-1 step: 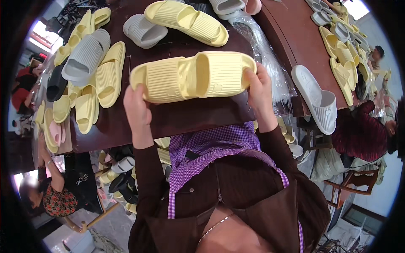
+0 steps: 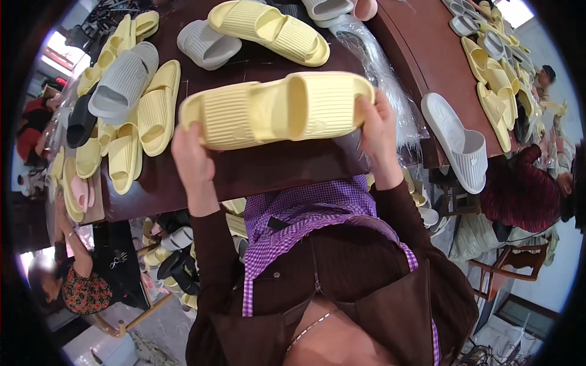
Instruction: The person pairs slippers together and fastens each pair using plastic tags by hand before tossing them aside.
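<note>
A pair of pale yellow slide slippers (image 2: 226, 116) with ribbed straps is held up sideways above the near edge of the dark table. My left hand (image 2: 194, 161) grips its left end, thumb over the edge. Around the right end, my right hand (image 2: 379, 128) is closed with the thumb pressed on the slipper. Behind the pair, another yellow pair (image 2: 293, 38) lies partly over a grey slide (image 2: 207, 46). Clear plastic bags (image 2: 381, 67) lie beyond my right hand.
Yellow, grey and black slides crowd the table's left side, including a grey one (image 2: 122, 82) on top. A single grey slide (image 2: 458, 143) lies at the right, near more yellow slides (image 2: 494, 100). Co-workers (image 2: 88, 287) sit at both sides. More slides lie below the table.
The held yellow pair has shifted slightly and turned a little, its left end moving left with my left hand. My right hand has moved slightly right.
</note>
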Motion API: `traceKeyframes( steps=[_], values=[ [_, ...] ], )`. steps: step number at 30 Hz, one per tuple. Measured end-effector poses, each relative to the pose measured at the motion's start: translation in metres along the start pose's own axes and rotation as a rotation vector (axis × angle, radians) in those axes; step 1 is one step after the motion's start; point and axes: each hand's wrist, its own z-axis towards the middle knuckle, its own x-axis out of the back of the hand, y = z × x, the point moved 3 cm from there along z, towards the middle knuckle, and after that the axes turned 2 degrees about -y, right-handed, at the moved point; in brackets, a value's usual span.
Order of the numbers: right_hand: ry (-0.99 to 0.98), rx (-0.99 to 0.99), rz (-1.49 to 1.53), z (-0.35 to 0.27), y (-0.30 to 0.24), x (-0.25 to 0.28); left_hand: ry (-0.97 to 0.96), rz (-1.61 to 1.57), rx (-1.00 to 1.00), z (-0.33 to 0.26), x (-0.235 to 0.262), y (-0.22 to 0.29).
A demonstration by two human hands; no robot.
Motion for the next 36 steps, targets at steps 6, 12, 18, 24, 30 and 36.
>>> traceKeyframes(
  steps=[6,12,18,24,30,36],
  values=[
    [-0.055,0.098,-0.085,0.047,-0.055,0.057,0.033,-0.096,0.175,0.033,0.046,0.049],
    [-0.505,0.436,-0.556,0.097,-0.068,-0.03,-0.371,0.145,0.075,0.101,-0.012,0.031],
    [-0.425,0.61,-0.679,0.105,-0.078,-0.05,-0.135,0.665,-0.501,0.106,-0.051,0.025],
    [-0.213,0.243,-0.754,0.045,-0.074,0.037,-0.466,0.288,-0.403,-0.04,-0.148,0.076],
    [-0.079,0.139,-0.688,0.01,-0.034,0.082,-0.876,0.392,-0.691,-0.15,-0.22,0.038],
    [-0.073,0.097,-0.655,0.007,-0.009,0.094,-0.936,0.67,-0.803,-0.169,-0.237,0.01]
  ],
)
